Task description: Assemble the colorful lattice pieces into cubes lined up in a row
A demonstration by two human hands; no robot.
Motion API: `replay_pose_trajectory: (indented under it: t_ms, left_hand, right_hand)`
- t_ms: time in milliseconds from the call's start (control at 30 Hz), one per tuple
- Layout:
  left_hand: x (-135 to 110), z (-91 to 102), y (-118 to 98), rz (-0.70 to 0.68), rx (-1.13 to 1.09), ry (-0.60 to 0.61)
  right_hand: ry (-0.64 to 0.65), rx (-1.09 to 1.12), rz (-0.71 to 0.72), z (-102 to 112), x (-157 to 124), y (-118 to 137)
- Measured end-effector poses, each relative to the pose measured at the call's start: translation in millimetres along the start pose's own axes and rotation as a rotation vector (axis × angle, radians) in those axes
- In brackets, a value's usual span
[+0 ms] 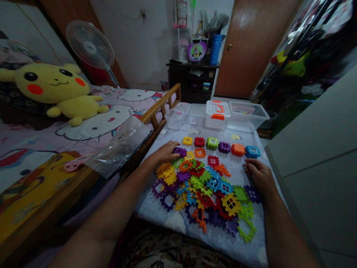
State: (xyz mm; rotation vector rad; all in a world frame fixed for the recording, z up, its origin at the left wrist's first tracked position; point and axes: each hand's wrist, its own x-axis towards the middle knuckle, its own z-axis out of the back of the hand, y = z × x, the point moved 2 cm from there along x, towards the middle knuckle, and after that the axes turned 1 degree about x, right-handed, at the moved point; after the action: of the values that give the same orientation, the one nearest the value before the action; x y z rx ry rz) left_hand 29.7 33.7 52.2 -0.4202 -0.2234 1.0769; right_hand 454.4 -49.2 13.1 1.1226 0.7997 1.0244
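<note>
A heap of flat, colourful interlocking plastic tiles (206, 190) lies on a pale cloth-covered table (167, 214). Beyond the heap a row of assembled cubes runs from a yellow cube (187, 141) to a blue cube (252, 151). My left hand (166, 152) reaches to the heap's far left edge, fingertips on a purple tile (180, 151), fingers fairly flat. My right hand (259, 173) rests at the heap's right edge, fingers curled over the cloth near an orange tile (222, 170); whether it holds anything is hidden.
Clear plastic bins (245, 115) and a white case with orange latches (216, 113) stand at the table's far end. A bed with a wooden rail (156, 111) and a yellow plush toy (58, 89) is on the left; a clear plastic bag (119, 149) lies on it. A fan (90, 46) stands behind.
</note>
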Motion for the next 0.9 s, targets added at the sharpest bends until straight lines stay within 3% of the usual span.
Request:
replay_pose_trajectory:
  t_ms: [233, 500, 900]
  left_hand:
    - [2, -0.3, -1, 0.028, 0.144, 0.094]
    - [19, -0.7, -2, 0.062, 0.255, 0.169]
    - [26, -0.4, -7, 0.012, 0.272, 0.236]
  right_hand:
    - [-0.004, 0.003, -0.003, -1, 1, -1]
    - [-0.005, -0.02, 0.015, 0, 0, 1]
    - [0.01, 0.018, -0.014, -1, 0, 1]
